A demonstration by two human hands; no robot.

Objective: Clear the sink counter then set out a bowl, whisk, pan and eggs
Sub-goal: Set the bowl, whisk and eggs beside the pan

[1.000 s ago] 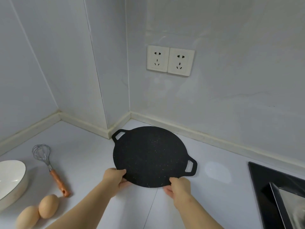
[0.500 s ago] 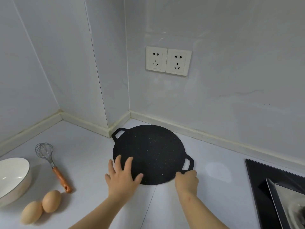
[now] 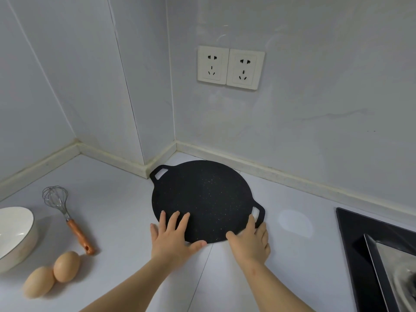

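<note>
A flat round black pan (image 3: 207,194) with two loop handles lies on the white counter near the wall corner. My left hand (image 3: 174,237) rests flat on its near left edge with fingers spread. At the pan's near right rim, beside the right handle, my right hand (image 3: 252,240) touches the edge with fingers extended. A white bowl (image 3: 13,235) stands at the far left. Beside it lies a wire whisk (image 3: 67,216) with an orange handle. Two brown eggs (image 3: 51,274) sit together in front of the whisk.
A double wall socket (image 3: 230,68) is on the wall above the pan. A black stovetop (image 3: 360,248) with a metal tray on it fills the lower right. A wall corner juts out just behind the pan's left handle.
Both hands let go of the pan's near edge after it came down on the counter. The left hand now lies flat on it and the right hand has opened at the rim.
</note>
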